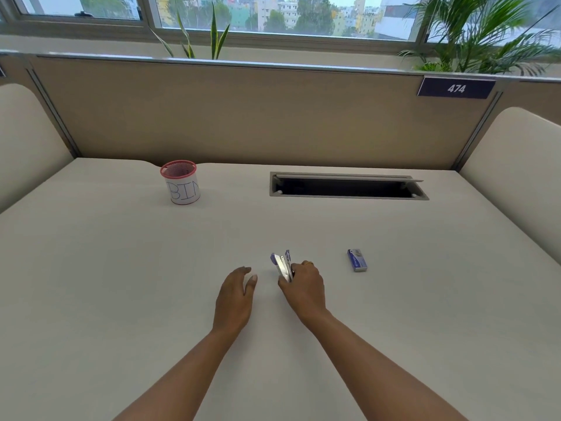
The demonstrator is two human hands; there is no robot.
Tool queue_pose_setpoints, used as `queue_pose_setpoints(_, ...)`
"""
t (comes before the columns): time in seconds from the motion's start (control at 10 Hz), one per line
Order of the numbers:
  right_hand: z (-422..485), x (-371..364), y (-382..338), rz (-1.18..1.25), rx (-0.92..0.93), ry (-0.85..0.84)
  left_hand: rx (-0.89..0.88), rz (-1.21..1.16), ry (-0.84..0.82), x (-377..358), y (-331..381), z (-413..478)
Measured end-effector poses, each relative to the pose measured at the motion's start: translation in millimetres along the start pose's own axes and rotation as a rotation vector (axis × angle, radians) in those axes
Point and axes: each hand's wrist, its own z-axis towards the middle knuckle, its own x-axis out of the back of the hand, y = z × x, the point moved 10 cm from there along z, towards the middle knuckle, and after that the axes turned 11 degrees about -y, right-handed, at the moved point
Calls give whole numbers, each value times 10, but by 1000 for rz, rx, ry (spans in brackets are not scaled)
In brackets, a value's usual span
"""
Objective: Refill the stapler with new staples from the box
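Observation:
A small purple and silver stapler [281,264] lies near the middle of the desk, its front end pointing away from me. My right hand [303,284] grips its near end, fingers curled round it. My left hand [235,294] hovers just left of the stapler with relaxed fingers, holding nothing. A little blue staple box [357,260] rests on the desk to the right of my right hand, apart from it.
A red mesh cup [180,182] with a paper label reading BIN stands at the back left. An open cable hatch [347,188] is cut into the desk at the back right. A beige partition [243,117] walls the far edge.

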Motion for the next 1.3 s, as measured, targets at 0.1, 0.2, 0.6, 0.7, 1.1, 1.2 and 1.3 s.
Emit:
queue_pose_setpoints(0.1, 76, 30, 94, -3, -55, -4, -3, 222, -63, -48, -75, 64)
queue_pose_setpoints(0.2, 137, 40, 163, -23, -93, -22, 6, 357, -97, -64, -164, 94)
queue_pose_setpoints(0.6, 178, 71, 282, 12, -138, 16, 17, 430, -146, -103, -239, 95)
queue_pose_setpoints(0.7, 175, 68, 305, 16, -139, 18, 12, 433, -142, -99, -234, 91)
queue_pose_setpoints(1.1, 154, 178, 275, -109, -127, 108, 27, 448, -211, -93, -241, 104)
queue_pose_setpoints(1.2, 135, 205, 225, -262, -111, 113, 37, 445, -204, -35, -208, 103)
queue_pose_setpoints(1.3, 190, 222, 156, -441, -72, 117, 12, 546, -179, 6, -106, 149)
